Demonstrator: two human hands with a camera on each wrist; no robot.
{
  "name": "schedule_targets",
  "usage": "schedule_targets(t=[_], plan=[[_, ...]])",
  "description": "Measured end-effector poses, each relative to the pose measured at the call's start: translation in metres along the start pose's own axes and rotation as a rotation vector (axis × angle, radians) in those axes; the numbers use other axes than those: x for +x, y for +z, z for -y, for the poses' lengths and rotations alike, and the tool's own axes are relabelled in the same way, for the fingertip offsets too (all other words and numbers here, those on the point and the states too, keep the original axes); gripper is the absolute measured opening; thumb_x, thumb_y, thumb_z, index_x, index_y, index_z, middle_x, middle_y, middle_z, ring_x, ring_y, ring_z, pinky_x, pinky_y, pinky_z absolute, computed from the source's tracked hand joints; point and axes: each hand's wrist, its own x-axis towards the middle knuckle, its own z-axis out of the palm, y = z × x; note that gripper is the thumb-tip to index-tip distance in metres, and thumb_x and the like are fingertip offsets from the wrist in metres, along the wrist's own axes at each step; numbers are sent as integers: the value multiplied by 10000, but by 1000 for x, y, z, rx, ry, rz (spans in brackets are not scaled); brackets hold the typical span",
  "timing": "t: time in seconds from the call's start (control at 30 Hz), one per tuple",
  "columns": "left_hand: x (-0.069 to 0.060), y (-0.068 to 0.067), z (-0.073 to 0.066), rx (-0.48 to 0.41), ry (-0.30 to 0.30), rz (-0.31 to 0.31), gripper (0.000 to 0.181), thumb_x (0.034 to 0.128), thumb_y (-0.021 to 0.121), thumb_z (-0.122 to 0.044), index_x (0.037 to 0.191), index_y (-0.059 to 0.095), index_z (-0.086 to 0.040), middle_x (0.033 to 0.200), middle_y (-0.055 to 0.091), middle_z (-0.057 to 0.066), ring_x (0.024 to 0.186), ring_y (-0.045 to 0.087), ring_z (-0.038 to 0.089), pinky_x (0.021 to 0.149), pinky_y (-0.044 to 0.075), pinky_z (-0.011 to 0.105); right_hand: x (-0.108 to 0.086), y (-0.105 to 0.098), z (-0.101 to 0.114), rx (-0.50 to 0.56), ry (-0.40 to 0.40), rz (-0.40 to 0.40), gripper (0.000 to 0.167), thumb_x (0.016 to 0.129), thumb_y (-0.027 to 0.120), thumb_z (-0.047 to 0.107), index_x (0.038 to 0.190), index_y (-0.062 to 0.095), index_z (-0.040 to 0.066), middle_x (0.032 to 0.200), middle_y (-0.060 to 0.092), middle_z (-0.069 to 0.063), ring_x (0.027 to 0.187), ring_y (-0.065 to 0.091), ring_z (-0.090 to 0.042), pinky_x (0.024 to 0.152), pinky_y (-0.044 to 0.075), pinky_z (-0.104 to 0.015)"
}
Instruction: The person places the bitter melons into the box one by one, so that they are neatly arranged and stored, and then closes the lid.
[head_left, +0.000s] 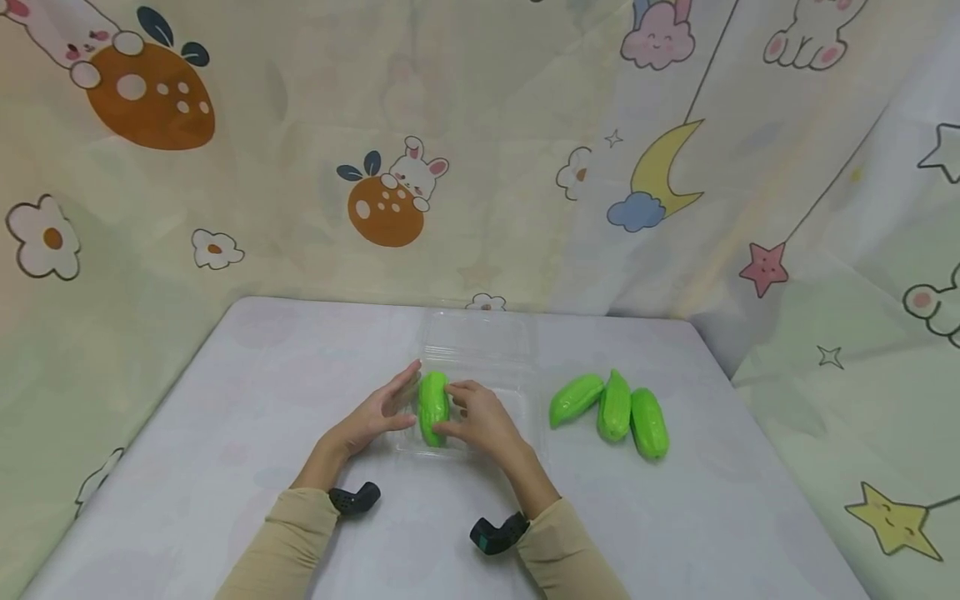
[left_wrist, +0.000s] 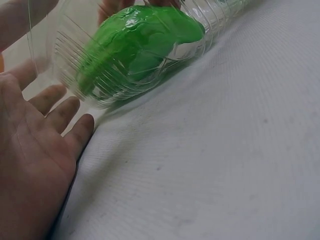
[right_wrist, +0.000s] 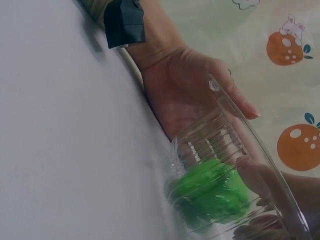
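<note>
A green gourd-shaped toy vegetable [head_left: 433,408] lies lengthwise in the left part of a clear plastic box [head_left: 468,454], whose lid [head_left: 480,335] is folded back behind it. My right hand [head_left: 483,421] reaches over the box and grips the vegetable from its right side, thumb near the close end and fingers towards the far end. Beside the box's left wall, my left hand [head_left: 378,412] is spread with fingers extended. In the left wrist view, its palm [left_wrist: 40,145] faces the clear wall; the right wrist view shows the vegetable [right_wrist: 215,190] through the plastic.
Three similar green vegetables lie on the white table [head_left: 720,467] to the right: one tilted [head_left: 576,399], a middle one [head_left: 615,407] and an outer one [head_left: 649,423]. A printed cloth backdrop [head_left: 495,167] rises behind the table. Each wrist wears a black device.
</note>
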Motion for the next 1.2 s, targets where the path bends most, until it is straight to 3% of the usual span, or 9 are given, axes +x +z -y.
schedule_targets(t=[0.17,0.37,0.57,0.73,1.07,1.2], plan=[[0,0,-1,-13,0,5,916,840,681,-236,1543,93,-211,1615,48,-27,1491,31,283,1166,70,585,-3,-9,1,18,-32,-32,653,781,769,363,1326,555,75,1320,563,-87,1117,627,-247,856,561,-267],[0,-1,-1,-25,14,9,912,841,683,-227,1542,100,-210,1615,47,-32,1490,35,289,1168,74,577,-9,-33,-3,23,-68,-107,586,834,719,354,1353,538,148,1367,554,-36,1190,586,-227,918,540,-319],[0,-1,-1,-40,19,15,904,839,685,-195,1540,114,-232,1616,46,-17,1490,31,282,1181,59,545,-17,-61,-15,9,-110,-210,551,854,694,363,1353,541,186,1370,559,-12,1252,538,-192,972,509,-332],[0,0,0,-35,14,23,909,839,683,-199,1541,106,-218,1616,40,-20,1491,24,275,1185,60,530,-28,-86,-30,31,-174,-269,561,846,713,315,1356,539,156,1381,550,-15,1291,504,-209,1055,442,-393],[-2,-2,-2,-69,35,41,903,846,685,-197,1540,107,-232,1617,23,-10,1489,5,282,1189,40,509,-56,-135,-61,71,-84,-257,674,829,728,306,1429,445,185,1488,427,-7,1391,367,-259,1123,330,-496],[-1,-3,-2,-68,31,49,905,850,684,-201,1540,100,-237,1617,16,-16,1490,-3,274,1190,35,512,-71,-151,-75,76,-3,-257,689,837,717,319,1448,410,231,1514,386,-9,1377,378,-307,1120,326,-510]])
